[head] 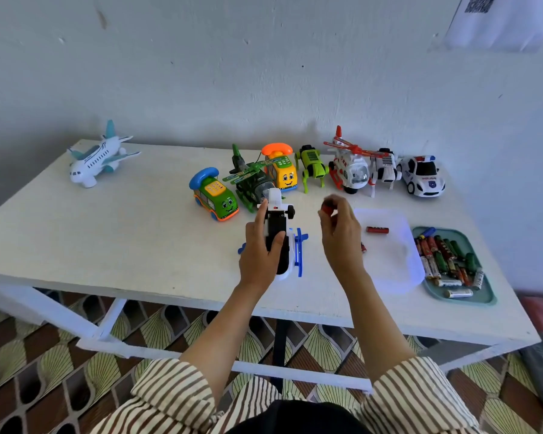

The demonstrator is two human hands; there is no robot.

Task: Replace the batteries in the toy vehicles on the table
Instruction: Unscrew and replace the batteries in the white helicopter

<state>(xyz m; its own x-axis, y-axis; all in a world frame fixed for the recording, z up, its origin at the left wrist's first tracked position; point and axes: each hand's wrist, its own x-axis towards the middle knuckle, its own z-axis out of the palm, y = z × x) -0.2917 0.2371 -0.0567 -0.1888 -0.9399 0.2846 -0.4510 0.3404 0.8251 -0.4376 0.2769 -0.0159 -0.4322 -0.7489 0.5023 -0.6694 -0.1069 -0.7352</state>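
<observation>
Left hand (259, 249) gripped the white-and-blue toy helicopter (276, 222), belly up, thumb on its dark underside, near the worktop's (138, 233) front edge. Right hand (340, 236) just beside it, fingertips pinching a red battery (326, 210), raised off the surface. To its right, a white tray (389, 267) held one loose red battery (377, 230); beyond that, a teal tray (470, 300) with a heap of mixed batteries (445, 258). Behind the hands stood a row of toys, from the green phone car (215, 195) to the police car (422, 175). Toy plane (98, 158) sat alone at the far left.
</observation>
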